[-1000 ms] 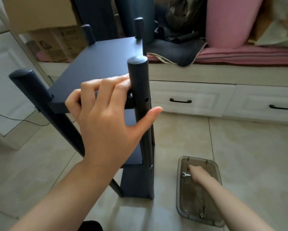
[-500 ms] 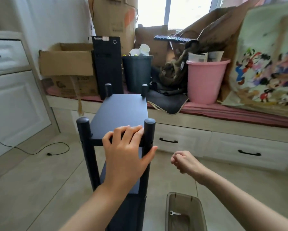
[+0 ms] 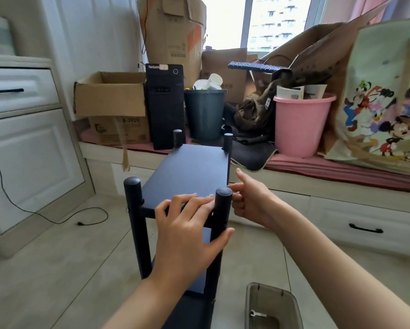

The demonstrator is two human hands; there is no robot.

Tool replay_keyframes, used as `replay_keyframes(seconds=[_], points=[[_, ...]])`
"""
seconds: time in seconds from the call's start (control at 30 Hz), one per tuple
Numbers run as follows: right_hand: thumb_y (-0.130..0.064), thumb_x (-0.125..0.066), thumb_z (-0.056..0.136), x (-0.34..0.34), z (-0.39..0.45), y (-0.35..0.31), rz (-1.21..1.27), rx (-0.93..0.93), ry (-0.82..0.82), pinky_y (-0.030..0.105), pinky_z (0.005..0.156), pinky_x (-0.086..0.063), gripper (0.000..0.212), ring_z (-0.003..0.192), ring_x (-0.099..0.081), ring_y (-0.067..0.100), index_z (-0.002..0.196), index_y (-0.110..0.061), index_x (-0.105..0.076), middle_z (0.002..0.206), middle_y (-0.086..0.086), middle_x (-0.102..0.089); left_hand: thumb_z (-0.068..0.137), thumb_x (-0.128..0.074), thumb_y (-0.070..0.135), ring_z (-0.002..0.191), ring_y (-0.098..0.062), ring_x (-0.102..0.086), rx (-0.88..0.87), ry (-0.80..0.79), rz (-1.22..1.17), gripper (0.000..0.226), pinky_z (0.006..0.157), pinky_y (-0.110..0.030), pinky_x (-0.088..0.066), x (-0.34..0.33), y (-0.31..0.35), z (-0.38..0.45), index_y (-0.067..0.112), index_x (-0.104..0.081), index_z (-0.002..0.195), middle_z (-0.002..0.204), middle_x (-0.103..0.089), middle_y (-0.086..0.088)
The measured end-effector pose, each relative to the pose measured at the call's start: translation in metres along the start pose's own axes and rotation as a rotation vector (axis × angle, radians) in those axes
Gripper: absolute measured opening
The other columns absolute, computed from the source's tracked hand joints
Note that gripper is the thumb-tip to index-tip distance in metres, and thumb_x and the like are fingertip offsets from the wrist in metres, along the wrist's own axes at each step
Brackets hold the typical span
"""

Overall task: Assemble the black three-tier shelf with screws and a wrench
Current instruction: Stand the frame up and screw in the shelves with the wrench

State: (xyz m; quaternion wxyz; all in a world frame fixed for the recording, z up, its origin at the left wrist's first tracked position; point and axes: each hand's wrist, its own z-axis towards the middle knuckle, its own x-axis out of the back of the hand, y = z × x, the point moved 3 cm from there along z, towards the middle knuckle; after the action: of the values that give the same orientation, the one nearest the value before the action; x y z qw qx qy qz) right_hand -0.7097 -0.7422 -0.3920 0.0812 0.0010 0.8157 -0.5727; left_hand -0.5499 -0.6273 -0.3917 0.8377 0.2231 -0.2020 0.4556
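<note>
The black three-tier shelf (image 3: 189, 172) stands upright on the tiled floor in front of me, with a round post at each of its corners. My left hand (image 3: 187, 233) grips the near edge of the top board, fingers lying over it and thumb against the near-right post (image 3: 223, 198). My right hand (image 3: 251, 200) is at that post's right side, just below its cap. Its curled fingertips pinch what seems a small screw, hidden between them. A small silver wrench (image 3: 257, 314) lies in the smoky plastic tray (image 3: 294, 302) on the floor at lower right.
A window bench with white drawers (image 3: 365, 224) runs behind the shelf, piled with cardboard boxes (image 3: 109, 96), a computer tower (image 3: 164, 105), a dark bin (image 3: 205, 112) and a pink bucket (image 3: 301, 124). A white cabinet (image 3: 21, 150) stands left, and a black cable (image 3: 56, 219) trails on the floor.
My right hand left the tray, rose closed, and came to the near-right post's side. The wrench stayed in the tray. My view lifted from the floor; my left hand kept its hold.
</note>
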Motion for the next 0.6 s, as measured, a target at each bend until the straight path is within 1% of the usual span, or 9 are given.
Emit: replay_keyframes(seconds=[0.03, 0.1, 0.17, 0.2, 0.3, 0.4, 0.47, 0.53, 0.6], points=[[-0.064, -0.04, 0.095, -0.008, 0.0, -0.001, -0.01, -0.023, -0.053, 0.027, 0.057, -0.027, 0.054, 0.059, -0.032, 0.017, 0.09, -0.011, -0.05, 0.064, 0.001, -0.036, 0.081, -0.063, 0.06, 0.112, -0.019, -0.058, 0.0, 0.002, -0.005, 0.052, 0.096, -0.036, -0.03, 0.001, 0.001, 0.001, 0.018, -0.076, 0.109, 0.11, -0.072, 0.008], [-0.066, -0.049, 0.091, -0.023, 0.0, 0.004, -0.011, -0.066, -0.147, 0.029, 0.082, -0.035, 0.052, 0.085, -0.034, 0.027, 0.103, -0.016, -0.042, 0.086, 0.007, -0.037, 0.081, -0.064, 0.058, 0.112, -0.019, -0.059, 0.0, 0.003, -0.004, 0.05, 0.097, -0.035, -0.03, 0.002, 0.001, 0.001, 0.018, -0.076, 0.109, 0.109, -0.072, 0.008], [-0.056, -0.061, 0.088, -0.033, 0.001, 0.009, 0.017, -0.078, -0.207, 0.032, 0.108, -0.027, 0.048, 0.099, -0.027, 0.027, 0.109, -0.016, -0.044, 0.104, 0.007, -0.035, 0.082, -0.063, 0.057, 0.111, -0.018, -0.058, 0.001, 0.012, 0.001, 0.049, 0.097, -0.035, -0.03, 0.002, -0.001, 0.0, 0.018, -0.076, 0.108, 0.108, -0.073, 0.007], [-0.05, -0.064, 0.088, -0.035, 0.001, 0.01, 0.035, -0.072, -0.217, 0.034, 0.108, -0.027, 0.045, 0.099, -0.027, 0.027, 0.11, -0.014, -0.046, 0.105, 0.007, -0.034, 0.083, -0.062, 0.057, 0.111, -0.018, -0.057, 0.003, 0.014, -0.003, 0.049, 0.097, -0.035, -0.03, 0.002, -0.001, 0.0, 0.018, -0.076, 0.109, 0.108, -0.073, 0.007], [-0.04, -0.063, 0.09, -0.037, -0.003, 0.011, 0.081, -0.065, -0.257, 0.035, 0.091, -0.027, 0.036, 0.088, -0.032, 0.026, 0.104, -0.009, -0.05, 0.086, 0.008, -0.036, 0.083, -0.06, 0.059, 0.112, -0.016, -0.054, 0.025, 0.004, -0.028, 0.049, 0.097, -0.032, -0.028, 0.003, -0.002, 0.0, 0.02, -0.075, 0.109, 0.107, -0.071, 0.008], [-0.038, -0.064, 0.089, -0.035, -0.002, 0.012, 0.096, -0.042, -0.267, 0.034, 0.088, -0.03, 0.029, 0.075, -0.036, 0.02, 0.085, -0.012, -0.051, 0.079, 0.005, -0.037, 0.083, -0.06, 0.059, 0.113, -0.016, -0.053, 0.055, -0.023, -0.042, 0.049, 0.098, -0.031, -0.026, 0.004, -0.002, -0.001, 0.02, -0.073, 0.11, 0.106, -0.07, 0.008], [-0.042, -0.064, 0.088, -0.035, -0.002, 0.014, 0.048, -0.039, -0.277, 0.031, 0.075, -0.031, 0.031, 0.069, -0.031, 0.016, 0.079, -0.017, -0.05, 0.072, 0.002, -0.031, 0.083, -0.061, 0.057, 0.113, -0.016, -0.053, 0.058, -0.03, -0.048, 0.048, 0.099, -0.032, -0.027, 0.007, -0.003, -0.002, 0.019, -0.073, 0.11, 0.107, -0.07, 0.008], [-0.049, -0.064, 0.088, -0.032, -0.002, 0.015, -0.04, -0.038, -0.289, 0.027, 0.059, -0.025, 0.036, 0.058, -0.025, 0.012, 0.074, -0.02, -0.048, 0.061, -0.002, -0.025, 0.082, -0.062, 0.057, 0.113, -0.015, -0.053, 0.048, -0.027, -0.056, 0.048, 0.099, -0.032, -0.027, 0.01, -0.006, -0.004, 0.02, -0.073, 0.109, 0.107, -0.069, 0.008], [-0.057, -0.06, 0.089, -0.025, -0.001, 0.01, -0.177, -0.026, -0.26, 0.023, 0.05, -0.022, 0.041, 0.05, -0.024, 0.01, 0.075, -0.021, -0.046, 0.056, -0.004, -0.027, 0.081, -0.063, 0.059, 0.113, -0.014, -0.053, 0.028, -0.016, -0.054, 0.048, 0.098, -0.032, -0.027, 0.012, -0.01, -0.007, 0.021, -0.072, 0.108, 0.107, -0.069, 0.009]])
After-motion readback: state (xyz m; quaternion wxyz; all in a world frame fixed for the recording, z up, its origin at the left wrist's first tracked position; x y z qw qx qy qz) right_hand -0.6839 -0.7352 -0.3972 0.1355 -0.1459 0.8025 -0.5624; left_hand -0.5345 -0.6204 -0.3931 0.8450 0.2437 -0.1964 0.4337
